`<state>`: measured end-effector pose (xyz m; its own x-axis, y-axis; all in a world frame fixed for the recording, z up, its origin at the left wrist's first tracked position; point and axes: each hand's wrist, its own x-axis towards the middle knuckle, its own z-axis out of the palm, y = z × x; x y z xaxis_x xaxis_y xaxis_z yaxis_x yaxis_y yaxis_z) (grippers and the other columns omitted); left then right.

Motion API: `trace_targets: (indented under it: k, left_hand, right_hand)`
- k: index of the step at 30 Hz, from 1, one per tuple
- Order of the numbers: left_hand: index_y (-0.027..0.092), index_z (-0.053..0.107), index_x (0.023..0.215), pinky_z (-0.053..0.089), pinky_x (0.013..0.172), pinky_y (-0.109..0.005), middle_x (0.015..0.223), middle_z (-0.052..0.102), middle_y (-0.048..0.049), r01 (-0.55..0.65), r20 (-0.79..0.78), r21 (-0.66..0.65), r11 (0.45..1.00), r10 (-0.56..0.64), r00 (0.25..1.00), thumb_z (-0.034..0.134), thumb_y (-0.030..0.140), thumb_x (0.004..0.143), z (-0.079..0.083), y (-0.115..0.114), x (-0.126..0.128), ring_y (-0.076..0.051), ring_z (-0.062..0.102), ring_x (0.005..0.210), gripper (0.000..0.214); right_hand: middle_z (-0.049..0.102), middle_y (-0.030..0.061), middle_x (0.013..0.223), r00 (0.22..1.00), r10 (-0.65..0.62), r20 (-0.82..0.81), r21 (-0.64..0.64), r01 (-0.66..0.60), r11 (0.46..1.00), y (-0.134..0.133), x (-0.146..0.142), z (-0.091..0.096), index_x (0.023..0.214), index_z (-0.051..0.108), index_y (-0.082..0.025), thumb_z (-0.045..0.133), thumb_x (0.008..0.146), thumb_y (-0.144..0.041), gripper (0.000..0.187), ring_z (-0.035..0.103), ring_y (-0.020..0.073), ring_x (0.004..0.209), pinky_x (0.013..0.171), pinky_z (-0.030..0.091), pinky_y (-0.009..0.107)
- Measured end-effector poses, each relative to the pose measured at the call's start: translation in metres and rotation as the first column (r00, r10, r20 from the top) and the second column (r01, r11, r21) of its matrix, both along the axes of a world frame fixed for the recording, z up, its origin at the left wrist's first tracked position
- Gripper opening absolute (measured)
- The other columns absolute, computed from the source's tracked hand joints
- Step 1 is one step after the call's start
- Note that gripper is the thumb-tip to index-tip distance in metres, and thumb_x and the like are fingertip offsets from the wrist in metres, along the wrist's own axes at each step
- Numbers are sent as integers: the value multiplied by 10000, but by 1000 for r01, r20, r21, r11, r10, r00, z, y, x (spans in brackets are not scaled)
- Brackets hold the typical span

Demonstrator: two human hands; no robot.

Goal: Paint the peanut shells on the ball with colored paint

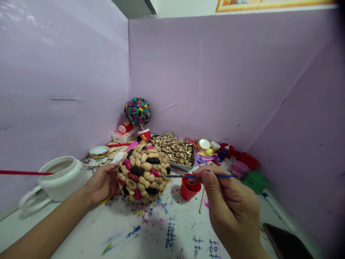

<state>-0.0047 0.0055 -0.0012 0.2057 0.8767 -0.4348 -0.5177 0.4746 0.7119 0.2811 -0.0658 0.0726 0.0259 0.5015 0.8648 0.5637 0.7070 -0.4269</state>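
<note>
Near the middle of a white, paint-spattered tabletop (132,248), the left hand (105,182) is cradling a round ball of unshelled peanuts (147,167); the right hand (229,201) is pinching a slim blue-handled paintbrush (175,176), its tip lying at a pink peanut (154,172). Light pressure should be keeping colour within each shell. Smooth lilac walls (215,72) are enclosing the tabletop.

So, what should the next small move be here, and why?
Probably one short stroke with the slim blue-handled paintbrush along the pink-coloured peanut shell nearest its tip: the right hand has the brush pointed there, the left hand is against the side of the round peanut-shell ball, and tan shells show among pink and black ones.
</note>
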Motion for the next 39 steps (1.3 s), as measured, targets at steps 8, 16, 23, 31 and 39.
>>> trace_targets:
  k: [8, 16, 23, 31, 39]
  left_hand:
    - [129, 600, 1263, 595, 698, -394, 953, 789, -118, -15, -29, 0, 1000, 15, 999, 611, 224, 747, 2, -3, 1, -319, 743, 882, 525]
    - [132, 607, 1259, 591, 745, -427, 988, 784, -125, -9, -27, 1, 1000, 9, 1000, 609, 250, 761, 0, -2, 0, -336, 733, 924, 512]
    - [132, 604, 1258, 587, 791, -441, 999, 783, -129, 5, -20, 14, 1000, -4, 1000, 614, 239, 752, 0, -2, 0, -337, 732, 939, 518]
    - [127, 590, 1288, 590, 791, -448, 993, 787, -131, -14, -27, 7, 1000, 14, 1000, 610, 222, 745, 3, -3, 2, -350, 724, 969, 552]
    - [134, 572, 1310, 588, 795, -451, 1007, 786, -128, -9, -24, 5, 1000, 9, 1000, 614, 226, 736, 3, -3, 2, -347, 726, 962, 584]
  right_hand:
    - [741, -21, 715, 1000, -3, -8, 2, 3, 1000, 1, -2, -2, 805, 660, -206, 535, 903, -128, 176, 706, 92, 618, 570, 536, 150]
    - [744, -8, 715, 1000, -4, 0, -14, 4, 1000, 1, -2, -2, 820, 665, -201, 528, 915, -140, 177, 707, 97, 616, 572, 541, 156]
    - [737, -14, 672, 1000, -22, -2, -5, 22, 1000, 1, -2, -2, 783, 663, -196, 543, 895, -130, 177, 711, 105, 587, 529, 539, 159]
    - [751, 1, 706, 1000, -8, -23, -13, 8, 1000, 1, -4, -1, 768, 686, -202, 542, 893, -135, 202, 716, 120, 595, 533, 555, 184]
    - [756, 2, 728, 1000, -10, -13, -9, 10, 1000, 2, -3, -3, 799, 682, -185, 541, 898, -136, 179, 717, 95, 618, 577, 548, 146]
